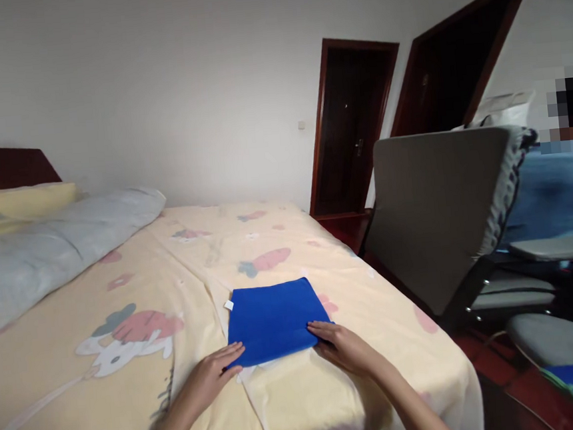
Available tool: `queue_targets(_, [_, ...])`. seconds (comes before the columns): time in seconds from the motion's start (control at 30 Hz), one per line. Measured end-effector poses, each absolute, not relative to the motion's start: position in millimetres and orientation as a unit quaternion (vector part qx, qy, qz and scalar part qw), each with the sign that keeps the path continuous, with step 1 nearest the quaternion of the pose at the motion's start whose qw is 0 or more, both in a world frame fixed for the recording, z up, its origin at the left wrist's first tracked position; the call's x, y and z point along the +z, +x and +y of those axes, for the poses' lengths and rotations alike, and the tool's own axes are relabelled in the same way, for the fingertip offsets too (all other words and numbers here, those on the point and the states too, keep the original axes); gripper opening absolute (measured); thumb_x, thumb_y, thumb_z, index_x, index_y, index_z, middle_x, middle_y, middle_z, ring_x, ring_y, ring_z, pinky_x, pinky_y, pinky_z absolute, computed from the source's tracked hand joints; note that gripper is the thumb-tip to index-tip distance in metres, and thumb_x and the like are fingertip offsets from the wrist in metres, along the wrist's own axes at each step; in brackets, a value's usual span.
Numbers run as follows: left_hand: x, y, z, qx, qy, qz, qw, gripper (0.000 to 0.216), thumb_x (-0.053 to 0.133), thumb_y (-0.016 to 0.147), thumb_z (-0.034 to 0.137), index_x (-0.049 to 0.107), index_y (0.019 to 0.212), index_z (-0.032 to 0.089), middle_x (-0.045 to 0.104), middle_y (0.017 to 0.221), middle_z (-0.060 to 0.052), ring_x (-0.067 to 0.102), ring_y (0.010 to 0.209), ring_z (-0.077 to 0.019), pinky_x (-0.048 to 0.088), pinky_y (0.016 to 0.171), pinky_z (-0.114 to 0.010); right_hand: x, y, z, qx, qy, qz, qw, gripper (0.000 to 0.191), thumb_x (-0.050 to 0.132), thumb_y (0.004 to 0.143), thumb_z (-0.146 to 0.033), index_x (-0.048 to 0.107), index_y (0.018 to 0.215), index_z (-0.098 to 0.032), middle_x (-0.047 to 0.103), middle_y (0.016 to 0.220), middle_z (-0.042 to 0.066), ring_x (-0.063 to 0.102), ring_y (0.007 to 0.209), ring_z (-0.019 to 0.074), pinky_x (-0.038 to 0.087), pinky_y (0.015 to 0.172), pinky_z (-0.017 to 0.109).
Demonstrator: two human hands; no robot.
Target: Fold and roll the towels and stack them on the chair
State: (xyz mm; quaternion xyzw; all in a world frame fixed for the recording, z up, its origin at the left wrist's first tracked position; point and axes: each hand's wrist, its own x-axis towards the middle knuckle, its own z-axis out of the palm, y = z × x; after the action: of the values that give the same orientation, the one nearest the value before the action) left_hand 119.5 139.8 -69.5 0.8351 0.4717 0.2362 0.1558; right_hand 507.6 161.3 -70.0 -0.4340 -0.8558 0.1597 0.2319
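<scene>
A folded blue cloth lies flat on the yellow patterned bedsheet, with a small white tag at its left edge. My left hand rests at the cloth's near left corner, fingers stretched toward it. At the near right corner lies my right hand, its fingers flat and touching the cloth's edge. Neither hand grips anything.
A grey rolled duvet and a yellow pillow lie at the bed's far left. A grey chair stands beside the bed on the right, with a person in blue behind it. Two dark wooden doors are in the far wall.
</scene>
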Motion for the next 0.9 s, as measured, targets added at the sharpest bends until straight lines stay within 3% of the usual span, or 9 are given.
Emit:
queue_targets(0.27, [-55, 120, 156, 0.263, 0.764, 0.514, 0.289, 0.035, 0.054, 0.096, 0.045, 0.075, 0.119, 0.029, 0.075, 0.123, 0.001, 0.07, 0.112, -0.0255, 0.051, 0.099, -0.039, -61, 520, 168, 0.209, -0.457, -0.832, 0.234, 0.046, 0.05, 0.093, -0.025, 0.064, 0.137, -0.024, 0.057, 0.146, 0.008, 0.057, 0.13, 0.0285, 0.046, 0.113, 0.041])
queue_targets(0.43, [-47, 127, 160, 0.289, 0.738, 0.544, 0.276, 0.037, 0.053, 0.094, 0.046, 0.076, 0.107, 0.021, 0.08, 0.105, 0.002, 0.07, 0.1, -0.0221, 0.051, 0.091, -0.029, -63, 522, 173, 0.251, -0.462, -0.803, 0.281, 0.041, 0.048, 0.098, -0.036, 0.066, 0.132, -0.023, 0.065, 0.135, 0.008, 0.063, 0.121, 0.0283, 0.05, 0.106, 0.041])
queue_targets(0.57, [-43, 131, 154, 0.263, 0.744, 0.559, 0.255, 0.036, 0.054, 0.091, 0.047, 0.075, 0.108, 0.022, 0.077, 0.09, 0.006, 0.066, 0.079, -0.0161, 0.05, 0.076, -0.021, -63, 523, 176, 0.261, -0.476, -0.786, 0.296, 0.041, 0.047, 0.098, -0.039, 0.067, 0.13, -0.024, 0.071, 0.127, 0.006, 0.067, 0.114, 0.029, 0.054, 0.1, 0.044])
queue_targets(0.67, [-45, 128, 150, 0.255, 0.755, 0.543, 0.266, 0.037, 0.059, 0.087, 0.044, 0.074, 0.115, 0.024, 0.077, 0.1, 0.004, 0.064, 0.08, -0.0163, 0.05, 0.076, -0.023, -65, 526, 176, 0.245, -0.476, -0.798, 0.276, 0.04, 0.056, 0.089, -0.032, 0.071, 0.124, -0.022, 0.071, 0.127, 0.007, 0.066, 0.116, 0.0307, 0.052, 0.102, 0.044])
queue_targets(0.77, [-48, 124, 148, 0.262, 0.758, 0.527, 0.283, 0.039, 0.058, 0.087, 0.041, 0.074, 0.117, 0.022, 0.077, 0.113, -0.001, 0.065, 0.084, -0.0183, 0.051, 0.081, -0.027, -69, 529, 176, 0.229, -0.474, -0.811, 0.255, 0.052, 0.063, 0.075, -0.023, 0.071, 0.126, -0.022, 0.068, 0.132, 0.008, 0.065, 0.118, 0.032, 0.052, 0.102, 0.042])
queue_targets(0.9, [-51, 123, 151, 0.275, 0.742, 0.538, 0.291, 0.037, 0.052, 0.093, 0.041, 0.071, 0.117, 0.022, 0.077, 0.105, 0.001, 0.064, 0.086, -0.0175, 0.05, 0.083, -0.025, -73, 532, 178, 0.223, -0.486, -0.803, 0.261, 0.054, 0.058, 0.076, -0.02, 0.07, 0.128, -0.025, 0.07, 0.129, 0.006, 0.067, 0.115, 0.0314, 0.053, 0.098, 0.041])
